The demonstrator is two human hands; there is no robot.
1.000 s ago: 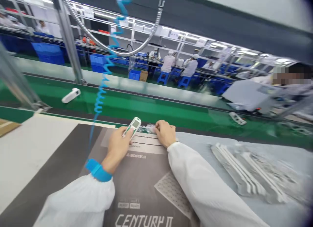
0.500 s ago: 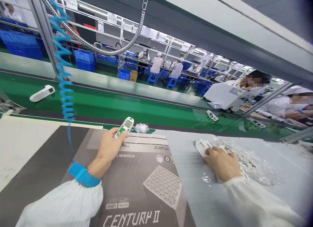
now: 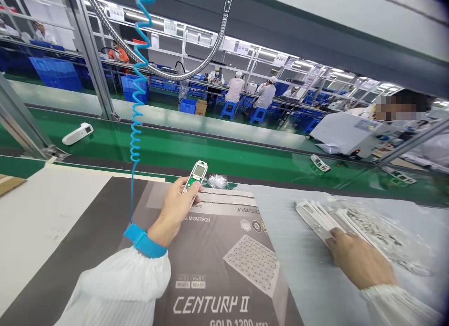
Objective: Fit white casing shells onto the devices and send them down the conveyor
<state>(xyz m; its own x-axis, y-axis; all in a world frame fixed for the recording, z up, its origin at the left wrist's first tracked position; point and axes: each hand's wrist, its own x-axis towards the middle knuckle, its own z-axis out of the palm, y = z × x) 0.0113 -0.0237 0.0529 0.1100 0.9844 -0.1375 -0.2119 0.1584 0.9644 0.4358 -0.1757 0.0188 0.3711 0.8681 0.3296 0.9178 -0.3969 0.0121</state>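
My left hand (image 3: 175, 206), with a blue wrist strap (image 3: 145, 241), is closed around a white handheld device (image 3: 200, 170). A small grey screen and a green circuit board show on the device's face, and my thumb lies over its lower part. At the right, my right hand (image 3: 363, 258) has its fingers curled on the near end of white plastic shells (image 3: 314, 216) lying side by side; its fingertips are partly hidden. Just beyond it, a clear plastic bag (image 3: 382, 232) contains many small white and dark parts.
A printed dark carton sheet (image 3: 210, 251) covers the bench before me. Crumpled clear film (image 3: 216, 181) lies at its far edge. Beyond runs a green belt (image 3: 168, 148) carrying a white device (image 3: 77, 134) and a white shell (image 3: 320, 163). A coiled blue cord (image 3: 136, 125) hangs at left.
The view has swung left, so the scene sits further right. My right hand has slid toward the near end of the white shells, uncovering more of them. My left hand still holds the device.
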